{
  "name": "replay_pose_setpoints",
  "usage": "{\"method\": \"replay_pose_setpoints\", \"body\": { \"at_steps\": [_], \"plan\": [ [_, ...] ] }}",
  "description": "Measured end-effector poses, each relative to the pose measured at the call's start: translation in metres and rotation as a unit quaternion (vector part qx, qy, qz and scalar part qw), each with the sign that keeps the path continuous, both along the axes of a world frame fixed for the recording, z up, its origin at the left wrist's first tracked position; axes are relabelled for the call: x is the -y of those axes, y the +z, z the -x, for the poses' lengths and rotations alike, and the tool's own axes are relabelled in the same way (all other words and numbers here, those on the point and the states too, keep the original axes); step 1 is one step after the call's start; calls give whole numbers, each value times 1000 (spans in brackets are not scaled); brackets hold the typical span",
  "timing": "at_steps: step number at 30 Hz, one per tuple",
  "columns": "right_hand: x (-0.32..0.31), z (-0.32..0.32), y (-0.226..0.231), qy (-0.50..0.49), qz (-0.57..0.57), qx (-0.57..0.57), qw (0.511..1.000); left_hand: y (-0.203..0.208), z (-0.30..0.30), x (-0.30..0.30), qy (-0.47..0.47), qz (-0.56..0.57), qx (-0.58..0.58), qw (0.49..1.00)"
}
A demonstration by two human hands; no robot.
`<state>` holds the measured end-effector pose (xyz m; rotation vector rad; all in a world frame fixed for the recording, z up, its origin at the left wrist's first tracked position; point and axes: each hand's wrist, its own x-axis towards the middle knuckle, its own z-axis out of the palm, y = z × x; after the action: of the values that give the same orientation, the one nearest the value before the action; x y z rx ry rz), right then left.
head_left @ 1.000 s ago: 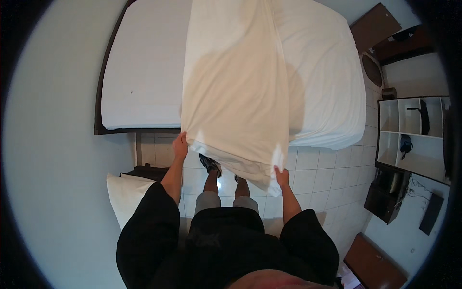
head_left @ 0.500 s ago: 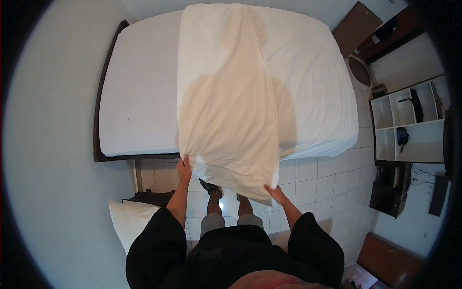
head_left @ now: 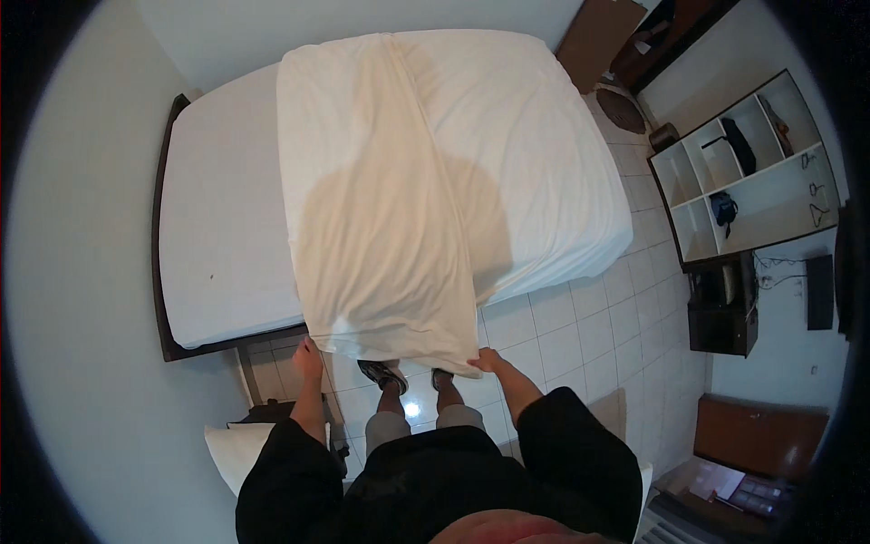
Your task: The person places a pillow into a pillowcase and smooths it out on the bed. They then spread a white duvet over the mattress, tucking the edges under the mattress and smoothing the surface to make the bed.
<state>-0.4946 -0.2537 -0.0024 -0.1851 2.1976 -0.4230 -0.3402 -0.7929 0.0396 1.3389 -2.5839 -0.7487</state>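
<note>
A cream bed sheet lies folded back in a wide band across the bed, its near end hanging past the mattress edge toward me. My left hand is closed on the left corner of that hanging end. On the right corner, my right hand grips the cloth between thumb and fingers. Left of the band the mattress shows a pale bare cover with a small dark spot. To the right, the white bedding covers the rest of the bed, with soft wrinkles.
A dark bed frame edges the left end. A white pillow lies on a dark item at lower left. Tiled floor runs along the bed's near and right sides. An open shelf unit and a dark cabinet stand at right.
My view has turned, so the bed sits further left and tilted. Both hands keep hold of the sheet; its hanging end is less stretched out toward me.
</note>
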Motion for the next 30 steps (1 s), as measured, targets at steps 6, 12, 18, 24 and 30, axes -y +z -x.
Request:
{"method": "replay_pose_setpoints", "body": {
  "at_steps": [6, 12, 18, 24, 30],
  "plan": [
    [113, 97, 14, -285, 106, -380, 874, 44, 90, -57, -7, -61, -181, 981],
    [182, 208, 88, -281, -4, -421, 862, 86, 159, -36, -88, 187, -148, 967],
    [141, 205, 75, -234, 334, -197, 892, 36, 108, 7, 1, -84, -22, 996],
    [77, 134, 1, -331, 363, -124, 862, 31, 95, -13, 41, -34, -220, 974],
    [75, 114, -78, -284, 314, -160, 892, -43, 83, -34, 32, 38, -270, 962]
  ]
}}
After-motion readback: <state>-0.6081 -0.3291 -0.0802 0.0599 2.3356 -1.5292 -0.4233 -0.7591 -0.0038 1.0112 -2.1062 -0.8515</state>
